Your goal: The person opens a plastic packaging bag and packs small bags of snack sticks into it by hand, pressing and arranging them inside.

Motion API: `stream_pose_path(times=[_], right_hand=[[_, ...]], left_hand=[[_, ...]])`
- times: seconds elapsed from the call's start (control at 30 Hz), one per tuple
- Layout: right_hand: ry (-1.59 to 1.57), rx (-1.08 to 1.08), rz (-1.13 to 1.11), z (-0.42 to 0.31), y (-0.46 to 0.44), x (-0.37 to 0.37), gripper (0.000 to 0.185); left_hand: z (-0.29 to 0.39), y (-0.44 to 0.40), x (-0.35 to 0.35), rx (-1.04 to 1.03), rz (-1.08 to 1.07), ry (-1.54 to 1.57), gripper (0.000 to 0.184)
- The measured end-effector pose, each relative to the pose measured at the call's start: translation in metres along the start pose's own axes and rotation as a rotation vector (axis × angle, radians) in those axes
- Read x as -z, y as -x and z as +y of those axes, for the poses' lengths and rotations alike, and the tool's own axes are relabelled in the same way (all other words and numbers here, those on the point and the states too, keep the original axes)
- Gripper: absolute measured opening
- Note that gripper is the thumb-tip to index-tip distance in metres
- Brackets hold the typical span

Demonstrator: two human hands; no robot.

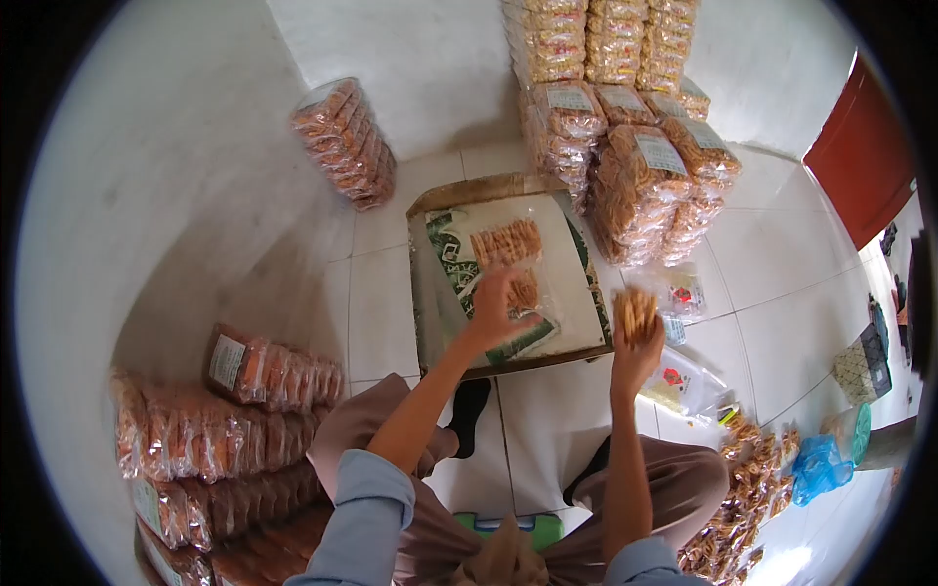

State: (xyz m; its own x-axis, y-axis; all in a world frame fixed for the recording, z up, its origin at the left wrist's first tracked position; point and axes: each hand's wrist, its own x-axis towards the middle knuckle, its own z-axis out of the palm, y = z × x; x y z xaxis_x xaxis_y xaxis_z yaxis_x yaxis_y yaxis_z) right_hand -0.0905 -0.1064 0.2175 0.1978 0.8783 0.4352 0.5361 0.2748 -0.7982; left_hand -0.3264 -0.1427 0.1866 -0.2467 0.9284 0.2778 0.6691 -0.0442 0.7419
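Between my knees on the tiled floor lies a shallow cardboard tray (586,337), lined with white and green printed sheets. Inside it is a clear bag (508,242) with rows of brown snack pieces. My left hand (500,305) is over the lower part of that bag, its thumb and fingers spread apart; some pieces are partly behind the fingers. Just past the tray's right edge, my right hand (637,337) is closed around a bunch of yellow-brown snack pieces (635,311).
Packed snack bags (645,181) are stacked behind right, with another stack (347,145) by the wall and more packs (225,430) at left. Flat printed bags (681,379), loose snacks (738,498) and a blue plastic bag (821,467) lie at right.
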Motion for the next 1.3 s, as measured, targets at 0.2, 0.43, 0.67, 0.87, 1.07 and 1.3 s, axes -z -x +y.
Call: stream_pose_path(times=[0.2, 0.43, 0.67, 0.87, 1.07, 1.3], right_hand=[[-0.061, -0.292, -0.320, 0.035, 0.136, -0.006, 0.059], [-0.136, -0.215, -0.397, 0.014, 0.113, -0.043, 0.056], [-0.080, -0.273, -0.316, -0.009, 0.093, -0.076, 0.054], [-0.006, -0.257, -0.260, -0.005, 0.088, -0.085, 0.054], [-0.023, -0.244, -0.253, 0.007, 0.090, -0.083, 0.055], [-0.329, -0.425, -0.429, 0.014, 0.069, -0.106, 0.051]], left_hand=[[0.005, 0.016, -0.025, -0.348, -0.355, -0.479, 0.077], [0.001, -0.003, -0.034, -0.376, -0.261, -0.473, 0.053], [0.009, -0.003, -0.038, -0.387, -0.140, -0.451, 0.036], [0.015, -0.006, -0.040, -0.320, -0.066, -0.424, 0.037], [0.015, -0.001, -0.055, -0.290, 0.047, -0.339, 0.040], [0.010, 0.004, -0.054, -0.312, -0.014, -0.416, 0.040]])
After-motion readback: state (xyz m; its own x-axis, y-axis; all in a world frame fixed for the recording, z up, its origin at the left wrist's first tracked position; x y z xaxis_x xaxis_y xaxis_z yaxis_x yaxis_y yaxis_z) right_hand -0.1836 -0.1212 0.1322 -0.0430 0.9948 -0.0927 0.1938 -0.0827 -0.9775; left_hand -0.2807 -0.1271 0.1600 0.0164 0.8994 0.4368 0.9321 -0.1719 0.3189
